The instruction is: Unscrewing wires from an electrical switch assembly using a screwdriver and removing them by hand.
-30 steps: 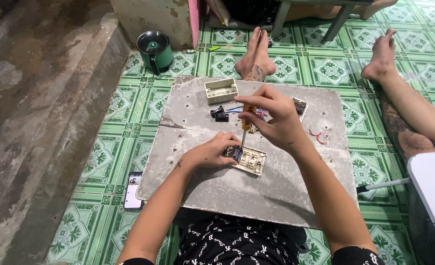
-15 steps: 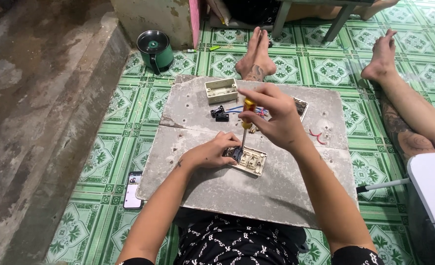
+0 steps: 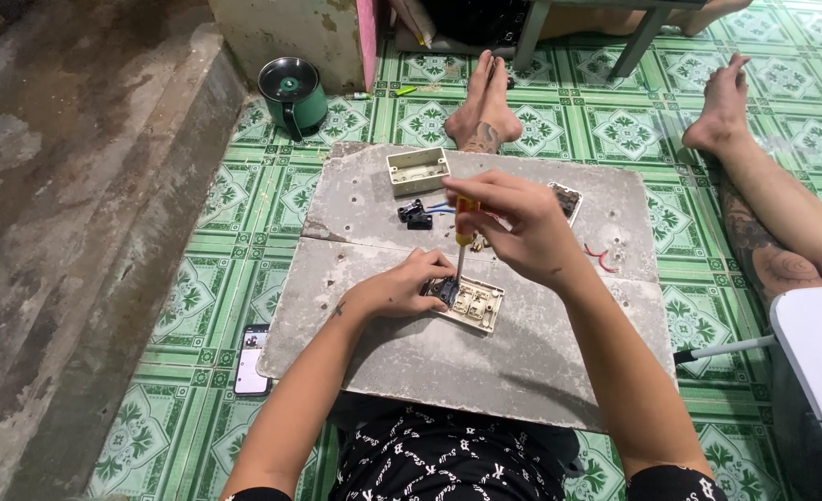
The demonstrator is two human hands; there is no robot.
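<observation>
While our left hand [image 3: 404, 289] pins the cream switch plate [image 3: 471, 303] flat on the grey board [image 3: 522, 362], our right hand [image 3: 522, 227] grips a screwdriver [image 3: 463, 243] upright, its tip on the plate's near end. A cream box [image 3: 417, 171] lies farther up the board.

Lit evenly by soft, bright daylight, seemingly arriving from above and ahead. Casting only faint, short shadows under the left hand [image 3: 402, 289] and right hand [image 3: 522, 227] on the grey slab [image 3: 485, 362]. Showing mild sheen on the green floor tiles [image 3: 615, 130], no harsh glare. Staying sharp at centre, bending slightly toward the edges. Darkening over the concrete strip [image 3: 68, 232] at left.
</observation>
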